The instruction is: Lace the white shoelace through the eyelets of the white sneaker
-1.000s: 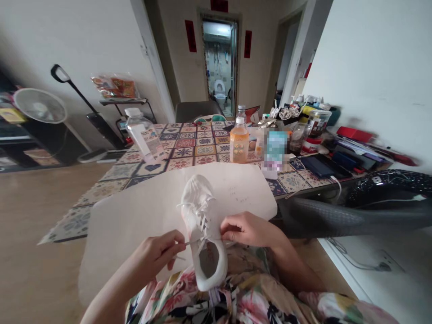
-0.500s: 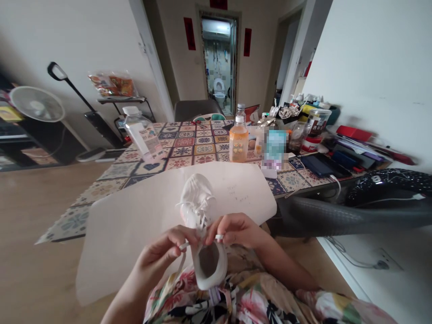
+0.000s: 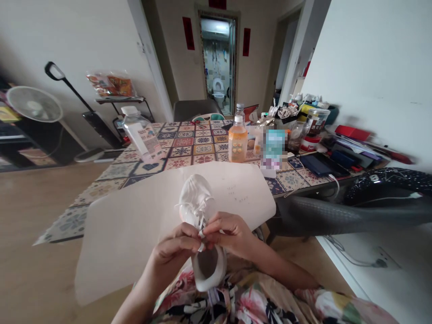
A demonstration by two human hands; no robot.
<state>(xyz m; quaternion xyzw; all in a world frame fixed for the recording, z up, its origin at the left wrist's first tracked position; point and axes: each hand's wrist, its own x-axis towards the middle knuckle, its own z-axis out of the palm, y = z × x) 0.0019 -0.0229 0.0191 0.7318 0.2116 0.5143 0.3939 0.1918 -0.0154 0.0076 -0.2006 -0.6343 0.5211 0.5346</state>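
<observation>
Shoelace (image 3: 201, 234) pinched in left hand (image 3: 178, 243) and right hand (image 3: 224, 230).

Both hands (image 3: 199, 238) pinching white lace (image 3: 201, 234) above shoe (image 3: 211, 265).

- Passage over the white sheet (image 3: 128, 225), left of the shoe (image 3: 195, 191)
- Way through between the clear bottle (image 3: 143, 139) and the orange bottle (image 3: 238, 143), above the patterned tablecloth (image 3: 184, 141)
- Jar (image 3: 316, 121) and tablet (image 3: 324, 165) crowd the table's right side
- Dark chair (image 3: 320, 216) blocks the near right
</observation>
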